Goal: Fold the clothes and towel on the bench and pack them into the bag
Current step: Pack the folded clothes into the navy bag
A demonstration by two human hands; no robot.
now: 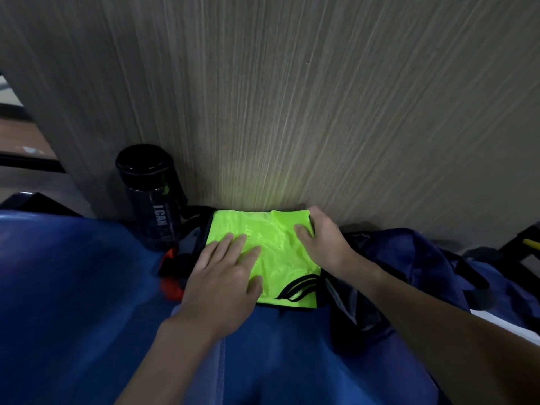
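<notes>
A folded green shirt (271,252) of bright mesh cloth with black trim lies in the middle of the frame, on the blue bench (73,287) and close to the wood-grain wall (292,97). Both hands are on it.

The left hand (225,276) lies flat on the left half of the shirt, with the fingers straight and spread, and it presses down. It holds nothing. The right hand (321,241) is at the upper right corner of the shirt. Its thumb lies on top of the cloth and its fingers bend over the edge, so it grips this corner. The fingertips themselves are hidden.

A dark layer shows under the left and lower edges of the shirt; what it is, I cannot tell.

Just left of the shirt lies a small heap of red and black cloth (172,279), touching it. Further to the upper left, a black bottle (149,197) stands upright against the wall. On the right side, beside the right forearm, lies a dark blue bag (415,258) with black straps. A white piece (502,320) shows at the right border.
</notes>
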